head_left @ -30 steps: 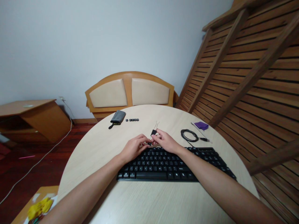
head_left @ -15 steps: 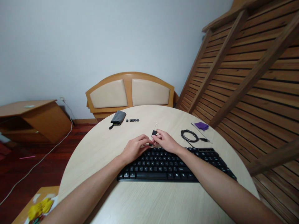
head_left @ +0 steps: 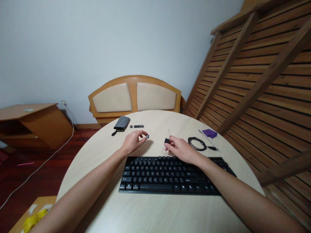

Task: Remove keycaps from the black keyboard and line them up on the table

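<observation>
Room: pale wall behind, slatted wooden frame leaning at the right, red-brown floor with a white cord at the left.
Table (head_left: 150, 213): round, light wood, with a padded wooden headboard (head_left: 134, 97) standing behind its far edge.
Keyboard (head_left: 170, 174): black, lying across the near middle of the table, between the two forearms.
Left hand (head_left: 132, 142): raised over the table beyond the keyboard's left end, thumb and fingertips pinched on a small dark keycap (head_left: 147, 136).
Right hand (head_left: 181, 150): at the keyboard's far edge, fingers closed around a black key puller (head_left: 167, 141) whose thin wire loops stick out past the fingers toward the far side.
Loose keycaps (head_left: 136, 126): a short row on the table, far from the keyboard, just right of a grey pouch (head_left: 120, 123).
Cable (head_left: 197, 143): black, coiled, just right of the right hand.
Purple cloth (head_left: 209, 132): near the table's right edge, beyond the cable.
Side furniture: a low wooden cabinet (head_left: 36, 121) at the left wall.
</observation>
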Demonstrator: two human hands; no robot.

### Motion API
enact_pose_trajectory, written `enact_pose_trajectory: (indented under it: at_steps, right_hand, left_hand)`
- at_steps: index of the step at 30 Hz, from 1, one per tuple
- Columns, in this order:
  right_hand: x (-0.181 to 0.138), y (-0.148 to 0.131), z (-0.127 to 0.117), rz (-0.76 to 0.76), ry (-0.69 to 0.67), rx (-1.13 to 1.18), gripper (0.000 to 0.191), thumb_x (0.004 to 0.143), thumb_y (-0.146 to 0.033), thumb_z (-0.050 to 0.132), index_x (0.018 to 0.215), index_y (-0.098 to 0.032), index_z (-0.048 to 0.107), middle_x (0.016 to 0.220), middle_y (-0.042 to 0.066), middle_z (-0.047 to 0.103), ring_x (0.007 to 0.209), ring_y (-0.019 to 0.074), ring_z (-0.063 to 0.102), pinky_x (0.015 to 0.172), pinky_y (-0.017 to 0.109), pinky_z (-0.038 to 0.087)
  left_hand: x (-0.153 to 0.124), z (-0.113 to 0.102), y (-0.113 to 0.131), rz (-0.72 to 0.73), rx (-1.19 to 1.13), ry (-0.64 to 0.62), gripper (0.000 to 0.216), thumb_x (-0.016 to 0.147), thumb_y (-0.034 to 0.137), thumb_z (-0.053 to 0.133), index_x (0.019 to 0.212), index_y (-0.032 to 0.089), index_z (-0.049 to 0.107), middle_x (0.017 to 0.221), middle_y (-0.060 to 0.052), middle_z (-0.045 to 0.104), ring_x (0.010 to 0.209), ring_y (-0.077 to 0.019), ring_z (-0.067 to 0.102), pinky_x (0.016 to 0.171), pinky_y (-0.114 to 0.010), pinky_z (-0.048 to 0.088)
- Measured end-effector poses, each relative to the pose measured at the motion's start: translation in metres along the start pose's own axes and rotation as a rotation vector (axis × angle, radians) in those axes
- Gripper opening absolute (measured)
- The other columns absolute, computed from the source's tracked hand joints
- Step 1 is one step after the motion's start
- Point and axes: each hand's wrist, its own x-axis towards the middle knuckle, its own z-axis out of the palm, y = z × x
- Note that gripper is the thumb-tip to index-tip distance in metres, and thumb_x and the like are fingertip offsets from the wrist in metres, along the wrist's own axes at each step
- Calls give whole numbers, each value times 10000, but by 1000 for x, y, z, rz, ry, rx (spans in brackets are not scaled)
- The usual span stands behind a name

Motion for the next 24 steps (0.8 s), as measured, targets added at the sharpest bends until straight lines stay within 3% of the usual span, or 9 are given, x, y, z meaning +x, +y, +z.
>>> enact_pose_trajectory:
  at_steps: [6,9,13,24]
  right_hand:
    - [-9,9,12,37,32,6,209,935,-380,498,803,-217,509,840,63,733,753,200,684,623,279,467]
    - [-10,8,15,34,47,49,219,936,-389,500,790,-225,499,832,54,733,751,203,683,622,287,467]
    - [-11,10,19,45,60,130,202,937,-394,504,820,-229,510,844,52,731,760,205,687,657,300,490]
    - [-11,11,22,86,55,184,204,943,-399,494,833,-227,505,845,49,725,767,199,686,669,299,509]
  left_hand:
    - [39,14,-35,84,127,51,181,888,322,586,1014,247,692,1020,-46,710,989,-227,620,858,-338,494]
    - [57,27,-48,140,150,70,161,880,285,603,997,243,706,1089,-51,686,1043,-233,583,929,-364,470]
    - [75,45,-61,94,187,107,122,839,251,654,929,244,736,1160,-72,642,1099,-271,536,954,-415,453]
    - [86,63,-80,1,192,168,147,827,261,654,951,239,730,1180,-81,626,1156,-293,477,990,-454,429]
